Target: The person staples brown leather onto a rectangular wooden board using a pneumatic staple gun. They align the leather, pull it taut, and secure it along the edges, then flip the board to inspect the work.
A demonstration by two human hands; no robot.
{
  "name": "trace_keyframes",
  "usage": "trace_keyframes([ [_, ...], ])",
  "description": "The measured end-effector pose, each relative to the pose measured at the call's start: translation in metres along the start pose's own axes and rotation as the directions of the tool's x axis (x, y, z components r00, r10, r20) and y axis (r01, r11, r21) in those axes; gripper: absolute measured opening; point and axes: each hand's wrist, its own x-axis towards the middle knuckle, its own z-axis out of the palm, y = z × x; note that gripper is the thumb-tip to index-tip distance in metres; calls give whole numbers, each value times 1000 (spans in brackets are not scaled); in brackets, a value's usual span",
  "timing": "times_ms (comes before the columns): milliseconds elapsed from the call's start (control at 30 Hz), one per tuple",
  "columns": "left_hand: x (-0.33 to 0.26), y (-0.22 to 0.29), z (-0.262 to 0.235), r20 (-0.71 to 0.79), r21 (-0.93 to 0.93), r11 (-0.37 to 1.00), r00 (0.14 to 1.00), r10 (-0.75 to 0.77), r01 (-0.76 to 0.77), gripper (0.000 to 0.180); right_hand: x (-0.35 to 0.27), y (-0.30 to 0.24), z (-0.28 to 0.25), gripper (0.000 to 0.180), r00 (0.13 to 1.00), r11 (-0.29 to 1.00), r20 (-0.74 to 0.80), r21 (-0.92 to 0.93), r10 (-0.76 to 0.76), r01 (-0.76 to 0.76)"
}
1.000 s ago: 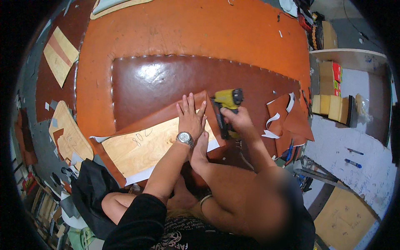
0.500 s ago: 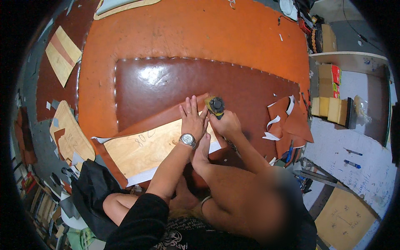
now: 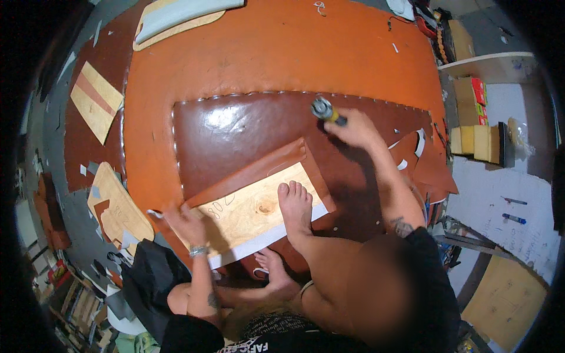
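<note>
Right hand: the right hand (image 3: 358, 126) is wrapped around a yellow-and-black handheld tool with a round grey end (image 3: 323, 109), raised over the glossy dark brown padded panel (image 3: 247, 120).
Left hand: the left hand (image 3: 186, 225), a metal-banded wristwatch (image 3: 198, 250) on its wrist, is at the left end of the board; its fingers are blurred, so I cannot tell whether they pinch the leather or merely touch it.
Board: the pale, flat wooden board with a dark knot (image 3: 253, 207) lies slanted in front of the person, on a reddish-brown leather sheet (image 3: 318, 182) that shows along its far and right edges.
Near edge: a white strip (image 3: 250, 244) runs along the board's near side.
Foot: a bare foot (image 3: 295, 206) rests on the board toward its right end.
Right side: crumpled brown leather scraps with white edges (image 3: 421, 170) lie beyond the right forearm.
Left side: a rounded pale wooden panel (image 3: 126, 215) lies near the left hand.
</note>
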Motion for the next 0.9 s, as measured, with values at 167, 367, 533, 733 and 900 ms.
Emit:
trace_keyframes([
  [167, -6, -148, -37, 34, 105, 807, 809, -587, 581, 64, 31, -44, 30, 38, 867, 935, -364, -231, -340, 269],
  [367, -3, -178, -22, 33, 262, 781, 804, -594, 567, 68, -21, -69, 142, 33, 832, 832, -70, -124, -551, 541],
  [533, 38, -146, -4, 169, 26, 838, 824, -541, 545, 52, -53, -17, 147, 35, 883, 905, -239, -244, -404, 348],
  [733, 79, 13, 73, 216, -350, 933, 976, -6, 84, 31, -54, 63, 97, 44, 974, 957, -225, -286, -29, -37],
  [900, 58, 129, 110, 513, -381, 918, 851, 110, 111, 29, -63, 79, 85, 43, 964, 962, -179, -155, 197, -225],
])
